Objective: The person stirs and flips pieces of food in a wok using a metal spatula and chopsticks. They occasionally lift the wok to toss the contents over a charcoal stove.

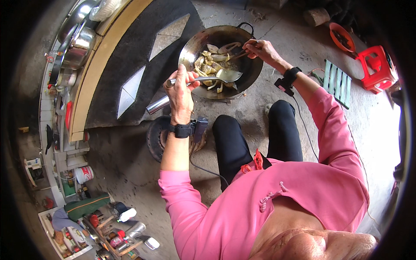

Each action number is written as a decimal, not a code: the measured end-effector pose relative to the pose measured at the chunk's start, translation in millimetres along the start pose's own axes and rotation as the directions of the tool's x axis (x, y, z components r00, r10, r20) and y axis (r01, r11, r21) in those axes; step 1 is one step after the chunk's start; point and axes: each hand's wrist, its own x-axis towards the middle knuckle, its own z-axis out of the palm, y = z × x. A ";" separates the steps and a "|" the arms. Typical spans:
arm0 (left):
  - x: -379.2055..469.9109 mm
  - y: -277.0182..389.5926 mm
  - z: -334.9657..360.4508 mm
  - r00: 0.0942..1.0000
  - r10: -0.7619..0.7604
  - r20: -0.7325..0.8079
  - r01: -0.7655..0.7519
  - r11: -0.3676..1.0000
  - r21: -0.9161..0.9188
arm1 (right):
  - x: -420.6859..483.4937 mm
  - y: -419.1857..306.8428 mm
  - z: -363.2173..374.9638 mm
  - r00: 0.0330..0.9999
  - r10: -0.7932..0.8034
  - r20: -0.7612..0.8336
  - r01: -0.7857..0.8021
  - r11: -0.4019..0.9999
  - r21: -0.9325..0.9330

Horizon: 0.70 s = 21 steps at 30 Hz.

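Observation:
A wide metal wok (251,75) stands low in front of my knees and holds chunks of pale yellowish food (208,67). My left hand (182,87) is closed around the handle of a metal wok spatula (228,75), thumb pointing up. The spatula's blade lies over the near side of the food. Above the wok's far right side, my right hand (264,52) grips thin brown sticks, apparently chopsticks (239,56), whose tips reach towards the food. The wok's tubular metal handle (158,104) points to the lower left, and a dark loop handle (247,26) sits at its far edge.
A black counter (110,97) with pale diamond tiles borders the wok's left. Steel pots (79,48) stand beyond its yellow edge. To the right are a red plastic stool (373,70), a slatted green stool (337,84) and an orange bowl (341,37). Cables hang from both wrist devices.

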 end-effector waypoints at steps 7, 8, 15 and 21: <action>-8.1 4.1 -0.5 0.998 0.043 0.050 -0.049 0.991 0.122 | -18.6 -4.1 3.5 0.991 -0.067 0.115 0.070 0.997 -0.015; -8.3 6.3 -1.3 0.997 0.049 0.055 -0.055 0.991 0.120 | -23.3 -7.3 1.6 0.985 -0.083 0.152 0.090 0.995 -0.037; -17.5 33.5 -13.9 0.996 0.059 0.063 -0.072 0.971 0.228 | -32.5 -35.3 -10.8 0.926 -0.126 0.355 0.193 0.968 -0.162; -20.8 48.3 -16.5 0.990 0.143 0.014 -0.143 0.967 0.209 | -11.0 -31.3 -0.5 0.974 -0.136 0.180 0.168 0.969 -0.178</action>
